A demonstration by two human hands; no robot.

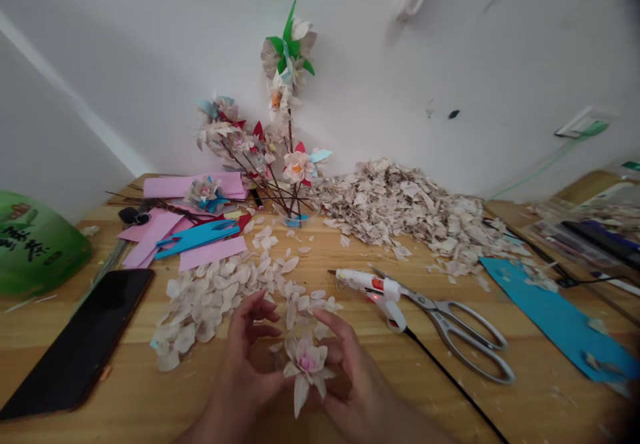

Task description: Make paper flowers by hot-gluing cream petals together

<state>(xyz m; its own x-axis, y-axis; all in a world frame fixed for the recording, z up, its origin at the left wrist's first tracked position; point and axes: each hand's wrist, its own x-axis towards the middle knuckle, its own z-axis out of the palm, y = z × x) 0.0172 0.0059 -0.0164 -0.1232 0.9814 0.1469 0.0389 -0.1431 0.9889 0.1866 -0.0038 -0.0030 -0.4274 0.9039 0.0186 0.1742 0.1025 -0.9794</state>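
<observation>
A small handmade flower (pixel 306 367) of pale petals with a pink centre sits between my two hands, low in the middle of the view. My left hand (pixel 250 357) pinches its left side, fingers curled towards it. From the right, my right hand (pixel 350 371) grips the flower with thumb and fingers closed on it. Loose cut petals (pixel 220 297) lie spread on the wooden table (pixel 150 397) just beyond my hands.
A white glue gun (pixel 375 287) with black cord and metal scissors (pixel 460 331) lie to the right. A black phone (pixel 80 344) rests at left, beside a green object (pixel 35 244). Pink and blue paper strips (pixel 195 241), a bouquet of finished flowers (pixel 280 144), a husk pile (pixel 400 211) and a blue sheet (pixel 560 321) lie farther back.
</observation>
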